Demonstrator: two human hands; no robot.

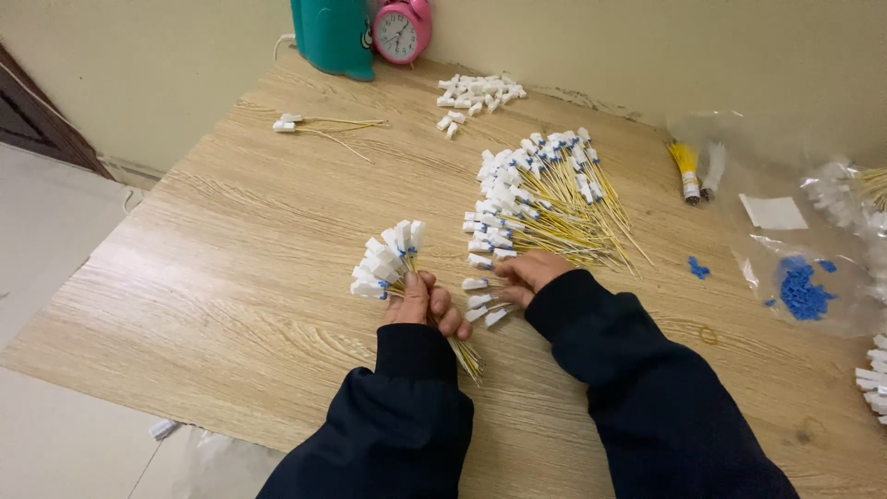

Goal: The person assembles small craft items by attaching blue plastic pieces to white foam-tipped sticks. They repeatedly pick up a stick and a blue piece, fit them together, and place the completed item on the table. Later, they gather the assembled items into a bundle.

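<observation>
Cable bundle [393,259] gripped in left hand [423,305]; right hand [528,274] fingers hidden, grip unclear, on cable pile [540,203].

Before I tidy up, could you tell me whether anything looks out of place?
A few blue caps lie loose on the table, outside their bag. One white piece lies on the floor.

Hands [427,305] — two; pink clock [401,30] — one; teal container [333,35] — one.
</observation>
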